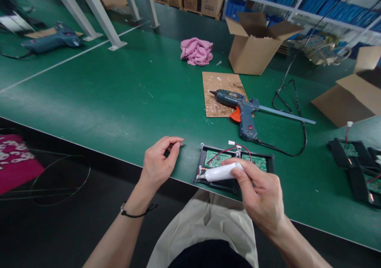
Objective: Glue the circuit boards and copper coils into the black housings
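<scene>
Magenta fabric [18, 162] with a white pattern hangs below the edge of a green workbench [119, 85] at far left, while a blue glue gun [53, 41] lies on the bench behind, near white metal legs [99, 18]. The person's left hand [160, 159], a dark bracelet [138, 213] at the wrist, is loosely curled above the bench edge; whether it pinches anything cannot be told. Stacked cartons [195, 0] on the floor beyond bear printing too small to read. A pink cloth [196, 51] lies crumpled on the bench. Just right of the left hand, a white tube, its visible side [220, 173] showing no legible text, is gripped in the right hand [262, 188], nozzle pointing left over the left end of a black casing [270, 164] that holds green circuit boards [218, 157] and a red wire. Behind it, a second glue gun [247, 117] with an orange trigger and an unreadable label rests partly on a stained cardboard sheet [213, 108]. An open carton [250, 55] stands beyond; more black casings [342, 155] lie at far right.
</scene>
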The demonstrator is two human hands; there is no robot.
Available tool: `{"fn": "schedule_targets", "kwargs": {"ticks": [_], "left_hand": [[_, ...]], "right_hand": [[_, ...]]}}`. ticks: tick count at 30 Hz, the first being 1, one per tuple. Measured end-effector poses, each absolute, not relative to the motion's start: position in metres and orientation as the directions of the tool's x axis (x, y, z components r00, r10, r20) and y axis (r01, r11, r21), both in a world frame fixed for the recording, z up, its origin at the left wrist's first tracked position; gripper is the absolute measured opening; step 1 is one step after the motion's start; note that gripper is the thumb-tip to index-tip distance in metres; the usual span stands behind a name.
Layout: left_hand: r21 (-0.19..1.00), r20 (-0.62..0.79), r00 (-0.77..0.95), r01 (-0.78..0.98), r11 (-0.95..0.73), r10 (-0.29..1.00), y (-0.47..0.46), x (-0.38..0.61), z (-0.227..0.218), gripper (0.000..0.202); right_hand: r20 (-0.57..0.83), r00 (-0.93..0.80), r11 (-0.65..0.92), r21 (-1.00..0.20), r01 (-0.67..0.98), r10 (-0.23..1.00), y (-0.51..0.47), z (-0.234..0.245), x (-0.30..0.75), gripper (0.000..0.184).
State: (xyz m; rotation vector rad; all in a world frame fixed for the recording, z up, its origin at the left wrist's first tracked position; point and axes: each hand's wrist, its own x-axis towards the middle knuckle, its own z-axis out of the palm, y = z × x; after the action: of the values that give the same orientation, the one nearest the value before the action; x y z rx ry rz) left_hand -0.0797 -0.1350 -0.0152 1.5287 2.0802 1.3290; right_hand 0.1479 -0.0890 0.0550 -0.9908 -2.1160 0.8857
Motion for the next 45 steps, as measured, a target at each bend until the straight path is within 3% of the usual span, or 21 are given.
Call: {"fn": "schedule_targets", "kwargs": {"ticks": [7,15,21,29,32,35,38,40,43,45], "left_hand": [[0.766,0.312,-0.418,0.642,0.035,0.853,-0.136,-0.081,-0.017,0.018],[0.774,0.325,-0.418,0.633,0.015,0.849,-0.135,-0.080,-0.017,0.017],[0.778,0.339,-0.413,0.628,-0.005,0.845,-0.135,-0.080,-0.019,0.017],[0.780,0.330,-0.416,0.625,0.003,0.847,-0.135,-0.079,-0.018,0.018],[0.780,0.328,-0.416,0.626,0.005,0.848,-0.135,-0.080,-0.018,0.019],[0.776,0.332,-0.411,0.631,0.002,0.849,-0.136,-0.080,-0.018,0.020],[0.770,0.334,-0.417,0.638,0.012,0.845,-0.136,-0.080,-0.018,0.019],[0.764,0.330,-0.426,0.644,0.026,0.842,-0.135,-0.080,-0.018,0.019],[0.747,0.321,-0.427,0.663,0.051,0.845,-0.134,-0.080,-0.018,0.019],[0.732,0.322,-0.426,0.679,0.064,0.845,-0.134,-0.081,-0.018,0.019]], "right_hand": [[0.303,-0.553,0.567,-0.719,0.402,0.776,-0.088,0.061,0.149,0.019],[0.408,-0.711,0.789,-0.511,0.341,0.572,-0.088,0.070,0.143,0.021],[0.424,-0.789,0.870,-0.413,0.269,0.445,-0.089,0.078,0.136,0.019],[0.381,-0.820,0.880,-0.383,0.281,0.427,-0.092,0.089,0.135,0.019],[0.359,-0.657,0.728,-0.512,0.456,0.664,-0.090,0.089,0.146,0.019],[0.247,-0.318,0.389,-0.746,0.541,0.915,-0.083,0.079,0.166,0.020],[0.017,-0.126,0.045,-0.974,0.223,0.992,-0.074,0.064,0.191,0.024],[-0.124,-0.098,-0.126,-0.992,-0.005,0.987,-0.071,0.055,0.208,0.024],[-0.191,-0.039,-0.195,-0.974,-0.116,0.981,-0.075,0.048,0.229,0.022],[-0.152,-0.002,-0.152,-0.987,-0.060,0.988,-0.081,0.047,0.240,0.023]]}}
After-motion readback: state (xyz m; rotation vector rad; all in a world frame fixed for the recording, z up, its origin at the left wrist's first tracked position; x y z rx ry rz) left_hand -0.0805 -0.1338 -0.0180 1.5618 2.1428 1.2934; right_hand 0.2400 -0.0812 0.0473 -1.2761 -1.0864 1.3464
